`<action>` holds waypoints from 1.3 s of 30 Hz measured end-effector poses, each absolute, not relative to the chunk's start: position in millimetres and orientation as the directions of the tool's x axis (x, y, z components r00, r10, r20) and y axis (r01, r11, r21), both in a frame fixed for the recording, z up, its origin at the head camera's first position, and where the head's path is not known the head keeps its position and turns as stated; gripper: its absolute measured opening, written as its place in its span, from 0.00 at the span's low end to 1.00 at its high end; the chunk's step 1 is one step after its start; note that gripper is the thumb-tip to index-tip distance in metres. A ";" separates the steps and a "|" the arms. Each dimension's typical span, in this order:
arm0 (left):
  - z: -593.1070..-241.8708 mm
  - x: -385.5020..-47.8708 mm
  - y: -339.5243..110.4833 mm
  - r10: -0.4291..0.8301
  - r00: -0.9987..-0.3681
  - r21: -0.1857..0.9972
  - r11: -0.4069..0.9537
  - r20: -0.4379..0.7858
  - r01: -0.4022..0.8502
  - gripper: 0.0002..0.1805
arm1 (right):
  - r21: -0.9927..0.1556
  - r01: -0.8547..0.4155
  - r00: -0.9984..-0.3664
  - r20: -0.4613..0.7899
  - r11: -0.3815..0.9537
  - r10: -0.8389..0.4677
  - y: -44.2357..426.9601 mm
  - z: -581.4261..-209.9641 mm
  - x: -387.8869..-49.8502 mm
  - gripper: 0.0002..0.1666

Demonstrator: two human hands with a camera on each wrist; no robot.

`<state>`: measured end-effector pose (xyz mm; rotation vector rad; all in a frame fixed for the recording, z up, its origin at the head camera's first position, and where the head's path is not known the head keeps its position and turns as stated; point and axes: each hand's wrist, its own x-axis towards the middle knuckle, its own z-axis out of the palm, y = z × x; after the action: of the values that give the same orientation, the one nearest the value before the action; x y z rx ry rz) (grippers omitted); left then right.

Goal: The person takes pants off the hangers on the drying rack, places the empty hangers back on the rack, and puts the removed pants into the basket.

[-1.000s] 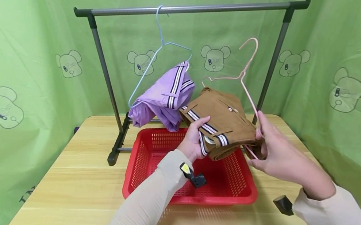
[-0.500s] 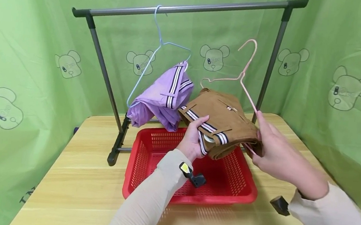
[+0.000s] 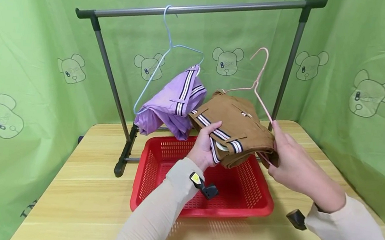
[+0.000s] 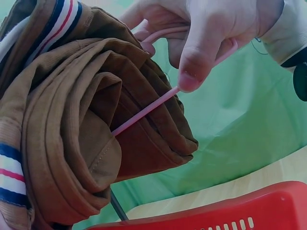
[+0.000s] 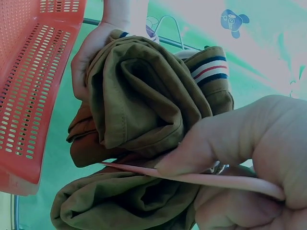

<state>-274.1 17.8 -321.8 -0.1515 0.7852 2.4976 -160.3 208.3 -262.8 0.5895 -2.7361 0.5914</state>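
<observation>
Grips brown trousers (image 3: 233, 118) with left hand (image 3: 203, 150) at the striped waistband (image 3: 224, 135), with thumb on top of the cloth; can't tell how the fingers lie underneath. Pinches pink hanger (image 3: 257, 80) with right hand (image 3: 290, 159) at its lower right corner, with thumb pressed against the wire in both wrist views. Holds trousers and hanger together in mid-air, above the red basket (image 3: 235, 211) and in front of the rack (image 3: 110, 78). Note thick folded layers in the trousers, with the pink wire running between two bundles of cloth, clearest from the right wrist. Can't see the far end of that wire. Keep in mind a hanger hook below the rail (image 3: 218, 8) and apart from it. See lilac trousers (image 3: 171, 102) to the left, on a tilted blue hanger (image 3: 170, 46) hooked over the rail. Appear just beside the brown trousers in head view; can't confirm contact. Find basket on the wooden table (image 3: 92, 203), with green curtain (image 3: 27, 51) behind, printed with bear faces.
</observation>
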 end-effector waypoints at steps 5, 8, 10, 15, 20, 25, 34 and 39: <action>-321.2 -273.8 16.0 0.440 -0.863 0.506 -0.701 -0.249 -0.503 0.13 | -0.316 -0.448 -0.872 0.363 0.836 -0.329 209.5 -264.5 -160.3 0.66; -320.9 -273.7 15.3 0.436 -0.867 0.507 -0.705 -0.243 -0.496 0.13 | -0.327 -0.434 -0.881 0.348 0.840 -0.320 210.0 -265.0 -160.9 0.66; -320.5 -273.1 14.7 0.434 -0.868 0.505 -0.707 -0.243 -0.495 0.12 | -0.332 -0.426 -0.886 0.340 0.842 -0.314 210.4 -265.5 -161.3 0.66; -320.2 -272.3 13.6 0.436 -0.865 0.498 -0.708 -0.250 -0.501 0.13 | -0.338 -0.411 -0.895 0.325 0.846 -0.305 211.8 -267.0 -162.7 0.67; -319.9 -271.8 12.0 0.427 -0.871 0.498 -0.715 -0.244 -0.491 0.12 | -0.338 -0.403 -0.899 0.322 0.851 -0.298 214.1 -268.6 -164.9 0.67; -319.3 -271.6 10.4 0.437 -0.869 0.505 -0.710 -0.229 -0.491 0.12 | -0.335 -0.395 -0.903 0.314 0.855 -0.294 216.2 -270.6 -166.8 0.67; -317.7 -270.1 9.1 0.434 -0.871 0.509 -0.709 -0.230 -0.488 0.12 | -0.336 -0.400 -0.899 0.324 0.853 -0.294 218.6 -273.4 -169.5 0.67; -315.7 -270.0 8.8 0.440 -0.870 0.511 -0.707 -0.223 -0.488 0.11 | -0.348 -0.384 -0.907 0.317 0.855 -0.279 219.8 -274.3 -170.1 0.67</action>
<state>-270.0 8.8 -315.7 -0.1146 0.7850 2.5108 -170.1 219.8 -274.3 0.5052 -2.7757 0.5985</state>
